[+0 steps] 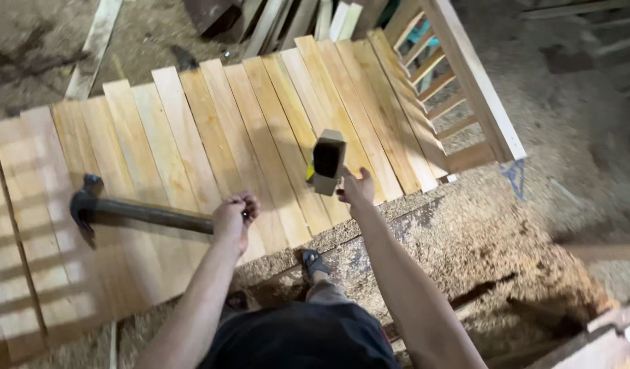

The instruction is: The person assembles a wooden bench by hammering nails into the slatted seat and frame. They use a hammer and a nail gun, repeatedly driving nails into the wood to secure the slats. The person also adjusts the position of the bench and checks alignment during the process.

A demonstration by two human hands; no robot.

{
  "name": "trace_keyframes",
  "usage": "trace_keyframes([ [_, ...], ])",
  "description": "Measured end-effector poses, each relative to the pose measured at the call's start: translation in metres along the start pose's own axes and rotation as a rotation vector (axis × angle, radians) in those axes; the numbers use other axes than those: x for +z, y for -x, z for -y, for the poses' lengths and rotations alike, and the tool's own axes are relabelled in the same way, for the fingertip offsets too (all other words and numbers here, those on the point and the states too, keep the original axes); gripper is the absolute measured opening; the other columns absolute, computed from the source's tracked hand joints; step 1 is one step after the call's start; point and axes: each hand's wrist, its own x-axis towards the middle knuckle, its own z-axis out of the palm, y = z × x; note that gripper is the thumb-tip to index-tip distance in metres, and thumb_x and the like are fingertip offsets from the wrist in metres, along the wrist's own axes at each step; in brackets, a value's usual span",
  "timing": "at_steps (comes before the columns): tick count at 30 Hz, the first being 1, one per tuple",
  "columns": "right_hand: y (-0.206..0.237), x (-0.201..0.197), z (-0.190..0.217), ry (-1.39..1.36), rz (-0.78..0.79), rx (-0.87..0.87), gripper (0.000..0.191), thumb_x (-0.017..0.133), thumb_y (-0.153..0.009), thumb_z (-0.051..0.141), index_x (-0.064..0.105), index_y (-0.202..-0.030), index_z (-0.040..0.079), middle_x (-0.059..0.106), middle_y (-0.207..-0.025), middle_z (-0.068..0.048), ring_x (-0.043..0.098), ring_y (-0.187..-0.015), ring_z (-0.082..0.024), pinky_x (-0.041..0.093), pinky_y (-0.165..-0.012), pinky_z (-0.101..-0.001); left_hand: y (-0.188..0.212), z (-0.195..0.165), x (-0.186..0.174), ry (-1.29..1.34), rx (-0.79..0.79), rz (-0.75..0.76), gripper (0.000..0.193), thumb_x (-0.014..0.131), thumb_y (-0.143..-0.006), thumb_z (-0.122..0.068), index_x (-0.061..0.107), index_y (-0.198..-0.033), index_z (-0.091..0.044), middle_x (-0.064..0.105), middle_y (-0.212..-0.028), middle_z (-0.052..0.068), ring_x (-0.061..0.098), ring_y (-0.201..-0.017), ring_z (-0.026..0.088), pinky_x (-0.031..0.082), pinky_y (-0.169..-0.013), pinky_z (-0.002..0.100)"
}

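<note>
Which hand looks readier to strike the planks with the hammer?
The left hand, probably: its grip is closed on the hammer handle, the head hanging over the wooden planks. The right hand is at a small open box.
</note>
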Motion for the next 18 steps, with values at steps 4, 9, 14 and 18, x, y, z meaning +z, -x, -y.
trace_keyframes([
  [4, -0.035, -0.005, 0.000, 0.155, 0.153, -0.488, 0.054, 0.063, -0.095, 0.023, 0.054, -0.146, 0.007, 0.076, -0.109, -0.021, 0.078, -0.084, -0.028, 0.062, -0.073, -0.0401, -0.003, 0.019, 0.022, 0.072, -0.014, -0.086, 0.022, 0.047, -0.101, -0.001, 0.062, -0.117, -0.002, 0.070, -0.096, 0.012, 0.069, -0.081, 0.022, 0.061, -0.075, 0.034],
  [9, -0.045, 0.015, 0.031, 0.574, 0.090, -0.660, 0.043, 0.050, -0.097, 0.017, 0.065, -0.137, 0.010, 0.074, -0.097, -0.026, 0.074, -0.088, -0.038, 0.059, -0.080, -0.0479, 0.007, 0.026, 0.045, 0.174, 0.067, -0.080, 0.037, 0.045, -0.093, 0.012, 0.061, -0.124, 0.000, 0.070, -0.100, 0.013, 0.071, -0.086, 0.024, 0.062, -0.081, 0.036],
  [14, -0.051, 0.039, 0.068, 0.530, 0.157, -0.761, 0.041, 0.051, -0.095, 0.018, 0.069, -0.131, 0.011, 0.073, -0.101, -0.025, 0.072, -0.096, -0.041, 0.057, -0.083, -0.0505, 0.026, 0.019, 0.069, 0.185, 0.150, -0.048, 0.032, 0.046, -0.097, 0.007, 0.059, -0.126, 0.004, 0.070, -0.112, 0.016, 0.073, -0.098, 0.024, 0.062, -0.088, 0.033],
  [18, -0.062, 0.070, 0.077, 0.385, 0.231, -0.881, 0.038, 0.055, -0.100, 0.021, 0.067, -0.133, 0.006, 0.074, -0.109, -0.024, 0.073, -0.102, -0.037, 0.057, -0.089, -0.0453, 0.034, 0.009, 0.070, 0.185, 0.185, -0.186, 0.026, 0.055, -0.100, -0.005, 0.059, -0.125, 0.003, 0.070, -0.117, 0.017, 0.074, -0.102, 0.023, 0.063, -0.089, 0.029],
])
